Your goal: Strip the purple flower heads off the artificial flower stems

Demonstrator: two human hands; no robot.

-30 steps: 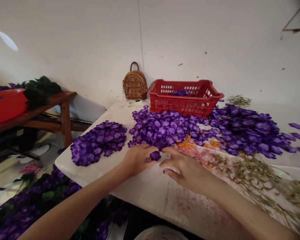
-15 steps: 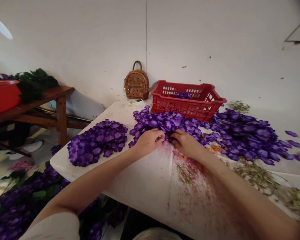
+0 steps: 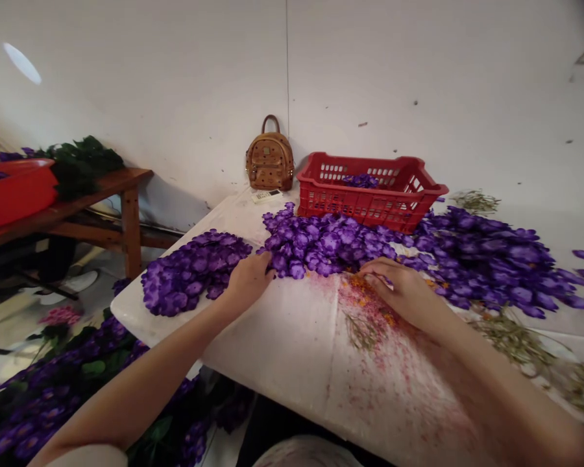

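Note:
My left hand is between the left heap of purple fabric flowers and the middle heap of purple flowers. Its fingers are curled together, and whatever they pinch is hidden. To the right, my right hand is low over the white-covered table, at the front edge of the flowers. Its thumb and fingers are bent together, with a small purplish bit showing by them. Small orange flower centres lie beside its fingertips.
Behind the middle heap stands a red plastic crate with a few purple flowers inside. A brown backpack leans on the wall. More purple flowers and dry stems lie right. Flower bunches fill the floor at left.
My hands, close together at the middle heap before, have moved apart: the left toward the left heap, the right slightly rightward. The camera view has shifted a little.

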